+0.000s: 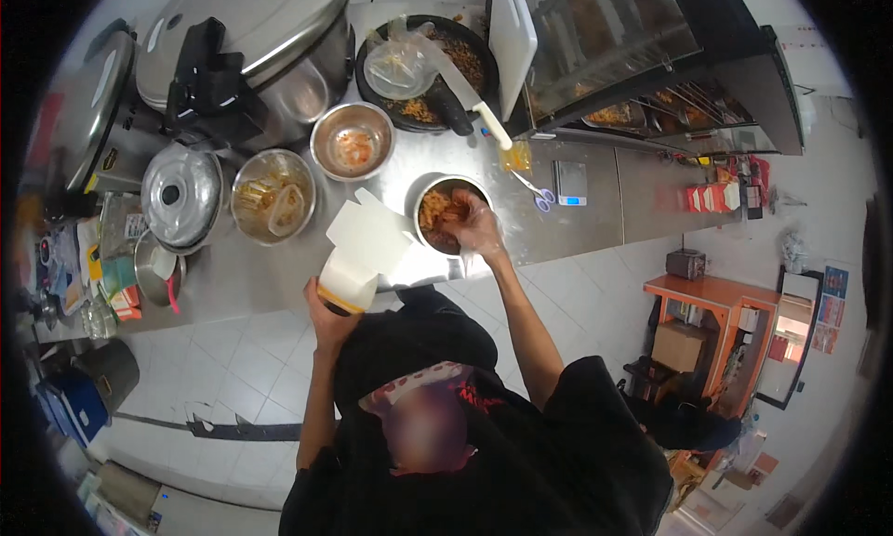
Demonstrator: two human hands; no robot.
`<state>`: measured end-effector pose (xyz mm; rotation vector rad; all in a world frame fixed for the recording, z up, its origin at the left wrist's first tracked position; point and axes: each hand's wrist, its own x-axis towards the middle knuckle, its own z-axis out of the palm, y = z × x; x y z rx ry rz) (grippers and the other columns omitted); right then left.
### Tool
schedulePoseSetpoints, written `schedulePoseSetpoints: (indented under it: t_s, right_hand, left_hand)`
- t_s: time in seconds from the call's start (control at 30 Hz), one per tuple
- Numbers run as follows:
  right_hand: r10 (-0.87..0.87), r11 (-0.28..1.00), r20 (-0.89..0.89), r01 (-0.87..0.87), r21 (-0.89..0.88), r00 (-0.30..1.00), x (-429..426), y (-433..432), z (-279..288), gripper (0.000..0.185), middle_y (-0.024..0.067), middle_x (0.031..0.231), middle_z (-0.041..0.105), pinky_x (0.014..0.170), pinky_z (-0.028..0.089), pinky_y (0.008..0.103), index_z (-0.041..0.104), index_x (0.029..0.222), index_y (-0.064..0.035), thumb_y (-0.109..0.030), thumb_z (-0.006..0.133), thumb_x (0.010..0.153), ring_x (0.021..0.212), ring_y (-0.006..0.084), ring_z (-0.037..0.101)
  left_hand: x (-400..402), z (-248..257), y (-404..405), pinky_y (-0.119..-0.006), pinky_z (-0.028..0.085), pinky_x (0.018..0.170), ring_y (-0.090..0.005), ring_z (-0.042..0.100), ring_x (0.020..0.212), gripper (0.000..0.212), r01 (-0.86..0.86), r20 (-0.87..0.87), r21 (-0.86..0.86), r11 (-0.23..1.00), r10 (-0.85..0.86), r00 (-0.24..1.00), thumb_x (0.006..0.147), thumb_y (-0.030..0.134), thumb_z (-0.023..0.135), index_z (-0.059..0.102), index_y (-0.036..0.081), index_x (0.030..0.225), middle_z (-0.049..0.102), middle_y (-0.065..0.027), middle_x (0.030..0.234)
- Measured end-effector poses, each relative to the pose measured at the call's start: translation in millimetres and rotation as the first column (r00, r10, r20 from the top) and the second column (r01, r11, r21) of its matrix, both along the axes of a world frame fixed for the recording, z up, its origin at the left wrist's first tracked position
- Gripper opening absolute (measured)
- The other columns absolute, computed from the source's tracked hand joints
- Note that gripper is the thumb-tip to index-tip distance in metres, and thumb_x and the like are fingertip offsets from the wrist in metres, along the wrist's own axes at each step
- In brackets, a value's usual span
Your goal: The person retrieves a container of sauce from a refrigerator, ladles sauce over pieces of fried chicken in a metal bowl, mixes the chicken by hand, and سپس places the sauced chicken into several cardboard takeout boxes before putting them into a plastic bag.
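My left hand grips a white paper takeout box by its lower end, in front of the steel counter's edge. The box's flaps stand unfolded and lean towards a round metal bowl. Inside that bowl is crumbly reddish-brown food. My right hand, in a clear plastic glove, reaches into the bowl from the right, its fingers curled on some of the food. The fingertips are partly hidden.
Left of the bowl stand a steel bowl with red residue, another with yellowish residue and a lidded pot. A knife lies across a black pan. Scissors and a digital scale lie to the right.
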<state>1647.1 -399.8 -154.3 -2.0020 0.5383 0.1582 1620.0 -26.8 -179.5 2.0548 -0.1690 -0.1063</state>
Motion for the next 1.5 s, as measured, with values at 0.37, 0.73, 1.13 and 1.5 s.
schedulePoseSetpoints:
  t_s: [0.37, 0.73, 1.13, 1.5]
  right_hand:
    - [0.236, 0.826, -0.463, -0.427, -0.367, 0.854, 51, -22, 31, 0.066, 0.0209, 0.117, 0.072, 0.095, 0.056, 0.0394, 0.067, 0.116, -0.0008, -0.048, 0.079, 0.072, 0.107, 0.0349, 0.070]
    - [0.272, 0.879, -0.366, -0.384, -0.282, 0.890, 41, -9, 80, 0.075, 0.0247, 0.121, 0.069, 0.098, 0.054, 0.0384, 0.062, 0.121, 0.0069, -0.043, 0.083, 0.070, 0.113, 0.0312, 0.069]
    - [0.216, 0.886, -0.207, -0.280, -0.369, 0.954, 29, -26, 27, 0.034, 0.0221, 0.104, 0.073, 0.085, 0.057, 0.0469, 0.074, 0.100, -0.0017, -0.019, 0.077, 0.071, 0.103, 0.0385, 0.070]
    - [0.287, 0.889, -0.217, -0.344, -0.302, 0.933, 57, -17, 23, 0.033, 0.0196, 0.094, 0.073, 0.077, 0.055, 0.0492, 0.070, 0.104, -0.0103, -0.027, 0.076, 0.076, 0.089, 0.0390, 0.071]
  left_hand:
    - [-3, 69, -32, -0.049, 0.047, 0.107, -0.0410, 0.052, 0.131, 0.129, 0.159, 0.089, 0.299, 0.941, -0.193, 0.977, 0.053, 0.021, 0.102, 0.025, -0.003, 0.154, 0.038, -0.0268, 0.153]
    - [62, 19, -13, -0.038, 0.047, 0.103, -0.0271, 0.058, 0.127, 0.049, -0.095, -0.411, -0.029, 0.995, 0.075, 0.908, 0.099, 0.032, 0.066, 0.061, -0.001, 0.135, 0.062, -0.0183, 0.137]
    - [89, -41, -12, -0.038, 0.050, 0.097, -0.0300, 0.065, 0.115, 0.041, 0.179, -0.200, 0.105, 0.978, -0.156, 0.967, 0.090, -0.006, 0.051, 0.061, -0.003, 0.130, 0.067, -0.0193, 0.125]
    - [95, -42, -12, -0.040, 0.047, 0.106, -0.0303, 0.061, 0.125, 0.038, 0.241, -0.165, 0.127, 0.962, -0.219, 0.962, 0.101, 0.013, 0.060, 0.057, -0.003, 0.136, 0.062, -0.0198, 0.135]
